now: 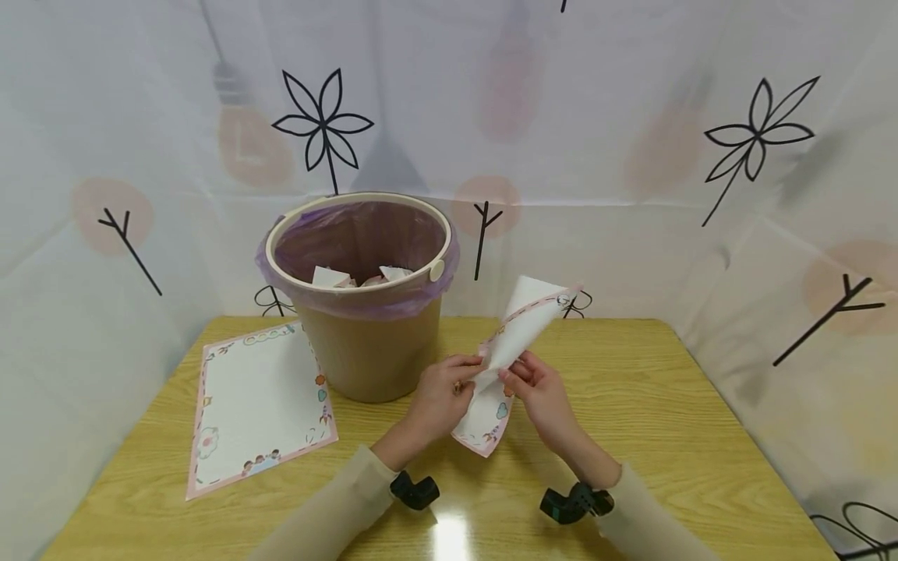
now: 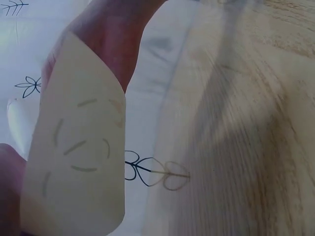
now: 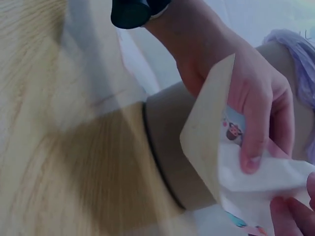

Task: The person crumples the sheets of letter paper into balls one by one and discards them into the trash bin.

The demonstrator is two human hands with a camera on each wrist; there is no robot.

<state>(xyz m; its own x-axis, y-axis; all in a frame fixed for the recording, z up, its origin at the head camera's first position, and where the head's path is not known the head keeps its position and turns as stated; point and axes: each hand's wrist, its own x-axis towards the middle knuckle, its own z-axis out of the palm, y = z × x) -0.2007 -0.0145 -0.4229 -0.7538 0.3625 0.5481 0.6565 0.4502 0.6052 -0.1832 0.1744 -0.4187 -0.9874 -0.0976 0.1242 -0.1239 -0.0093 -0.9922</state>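
Note:
Both hands grip one sheet of decorated paper (image 1: 522,331), white with a pink printed border, above the table's middle. My left hand (image 1: 442,397) pinches it at its narrowed waist from the left. From the right, my right hand (image 1: 540,397) pinches the same waist with thumb and fingers. The sheet is bunched and creased there, its upper part curling to the upper right and its lower end hanging down. In the right wrist view the paper (image 3: 246,187) is folded between the fingertips. The left wrist view shows a curled flap of the paper (image 2: 83,147) covering much of the left hand.
A beige bin (image 1: 372,358) with a purple liner bag (image 1: 393,308) stands at the back, left of the hands, with crumpled paper (image 1: 333,278) inside. A flat sheet of bordered paper (image 1: 263,405) lies left of it on the wooden table (image 1: 631,405). A printed curtain hangs behind.

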